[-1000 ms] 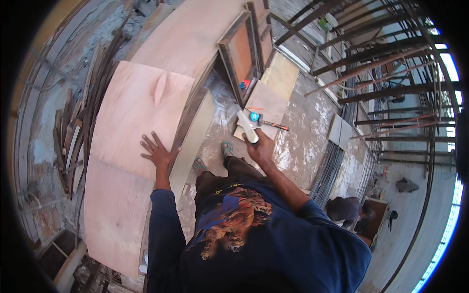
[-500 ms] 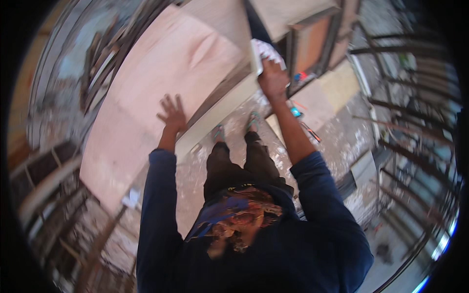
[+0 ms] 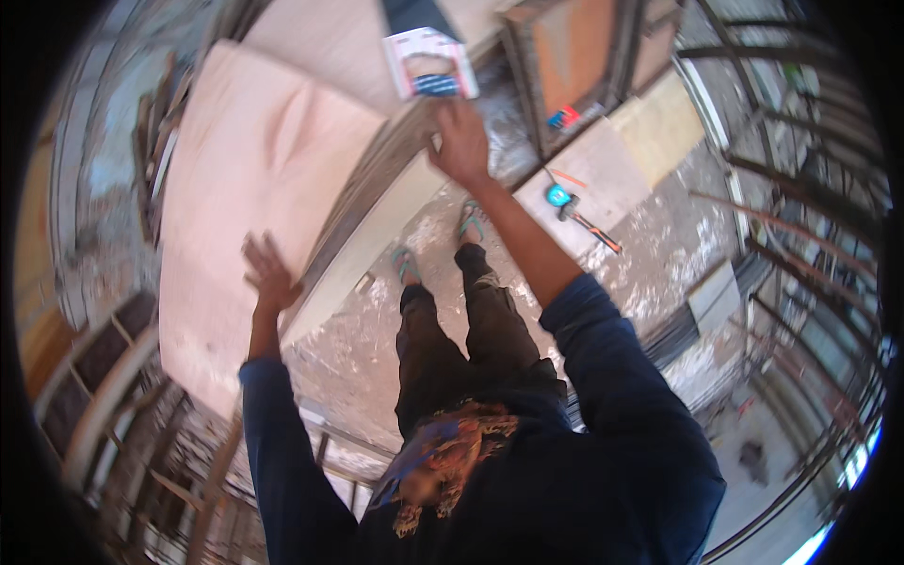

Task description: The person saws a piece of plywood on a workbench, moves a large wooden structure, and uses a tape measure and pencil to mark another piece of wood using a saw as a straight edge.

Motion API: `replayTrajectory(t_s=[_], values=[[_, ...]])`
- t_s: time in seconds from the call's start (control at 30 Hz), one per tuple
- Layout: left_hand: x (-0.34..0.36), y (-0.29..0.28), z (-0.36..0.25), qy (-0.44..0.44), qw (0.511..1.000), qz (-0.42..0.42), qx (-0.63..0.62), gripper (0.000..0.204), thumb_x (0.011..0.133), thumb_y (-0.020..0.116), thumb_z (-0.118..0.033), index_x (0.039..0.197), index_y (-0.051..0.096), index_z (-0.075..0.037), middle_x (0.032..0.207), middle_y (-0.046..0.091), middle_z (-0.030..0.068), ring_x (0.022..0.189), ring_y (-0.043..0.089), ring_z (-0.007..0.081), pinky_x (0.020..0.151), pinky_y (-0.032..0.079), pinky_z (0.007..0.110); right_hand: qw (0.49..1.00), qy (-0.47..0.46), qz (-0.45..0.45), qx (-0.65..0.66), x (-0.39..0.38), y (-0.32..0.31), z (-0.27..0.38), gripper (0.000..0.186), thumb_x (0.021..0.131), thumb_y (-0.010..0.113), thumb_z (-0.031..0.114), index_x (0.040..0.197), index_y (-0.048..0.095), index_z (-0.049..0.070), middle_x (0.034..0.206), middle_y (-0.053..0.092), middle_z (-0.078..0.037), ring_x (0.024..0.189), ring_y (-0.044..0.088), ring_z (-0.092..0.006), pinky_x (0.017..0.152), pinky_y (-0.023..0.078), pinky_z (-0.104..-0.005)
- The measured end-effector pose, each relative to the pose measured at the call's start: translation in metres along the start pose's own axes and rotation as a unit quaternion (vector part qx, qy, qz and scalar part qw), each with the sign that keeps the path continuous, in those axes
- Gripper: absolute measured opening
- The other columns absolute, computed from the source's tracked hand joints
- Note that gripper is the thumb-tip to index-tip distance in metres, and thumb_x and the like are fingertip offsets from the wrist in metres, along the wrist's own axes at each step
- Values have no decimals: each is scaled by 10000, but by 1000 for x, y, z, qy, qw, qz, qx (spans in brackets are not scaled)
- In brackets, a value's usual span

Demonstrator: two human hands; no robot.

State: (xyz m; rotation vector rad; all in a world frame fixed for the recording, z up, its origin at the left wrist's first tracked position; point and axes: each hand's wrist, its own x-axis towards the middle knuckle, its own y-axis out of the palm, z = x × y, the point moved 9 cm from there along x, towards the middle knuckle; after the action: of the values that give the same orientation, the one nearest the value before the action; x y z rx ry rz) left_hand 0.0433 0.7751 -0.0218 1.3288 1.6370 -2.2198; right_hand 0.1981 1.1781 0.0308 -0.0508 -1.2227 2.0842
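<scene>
My left hand (image 3: 270,275), fingers spread, is at the near edge of a pale pinkish plywood sheet (image 3: 250,160). My right hand (image 3: 457,141) is open, its blurred fingertips just at the lower end of a handsaw's white handle (image 3: 410,68); whether they touch it is unclear. The handle's grip opening shows no fingers inside. The saw's dark blade (image 3: 406,14) points away from me over the boards. A narrow pale board (image 3: 372,229) runs along under the plywood's edge.
Framed panels (image 3: 574,56) stand at top right. A board (image 3: 621,146) on the floor carries a blue tape measure (image 3: 556,196) and an orange-handled hammer (image 3: 593,231). Dark bars (image 3: 782,165) line the right side; scrap timber (image 3: 132,443) lies lower left. My sandalled feet are below.
My view has turned. The saw, held in my right hand earlier, now rests further forward over the boards, and that hand's fingers have loosened from its grip. My left hand stays spread by the plywood.
</scene>
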Motion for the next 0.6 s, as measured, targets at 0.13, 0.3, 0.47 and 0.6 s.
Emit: replayTrajectory(t_s=[0.13, 0.3, 0.47, 0.6], values=[[1, 12, 14, 19, 999, -17, 44, 1391, 606, 878, -305, 1470, -167, 4, 1498, -203, 336, 1393, -133, 528, 989, 232, 737, 952, 286, 68, 81, -169, 38, -116, 360, 878, 629, 315, 693, 586, 9, 777, 593, -193, 755, 584, -399, 682, 465, -486], [-8, 9, 39, 196, 976, -86, 40, 1348, 672, 770, -533, 1455, -163, 45, 1527, -170, 297, 1402, -173, 479, 1128, -62, 591, 775, 612, 157, 11, -397, 89, -295, 449, 780, 720, 416, 971, 638, 17, 916, 659, -230, 944, 631, -391, 798, 508, -453], [-21, -1, 15, 17, 991, 39, -127, 1102, 784, 758, -163, 1479, -80, 7, 1537, -1, 207, 1400, 91, 275, 1137, 131, 373, 741, 625, 203, -142, -437, 121, -428, 1039, 639, 861, 351, 1443, 242, 130, 1394, 340, -300, 1211, 452, -484, 919, 484, -514], [-29, 12, 60, -123, 956, 174, -204, 813, 843, 692, -76, 1449, 161, 34, 1410, 374, 162, 1245, 399, 236, 1066, 291, 319, 794, 446, 247, -331, -406, 150, -504, 688, 793, 666, 239, 1414, 370, 213, 1411, 406, -196, 1216, 467, -390, 883, 457, -487]])
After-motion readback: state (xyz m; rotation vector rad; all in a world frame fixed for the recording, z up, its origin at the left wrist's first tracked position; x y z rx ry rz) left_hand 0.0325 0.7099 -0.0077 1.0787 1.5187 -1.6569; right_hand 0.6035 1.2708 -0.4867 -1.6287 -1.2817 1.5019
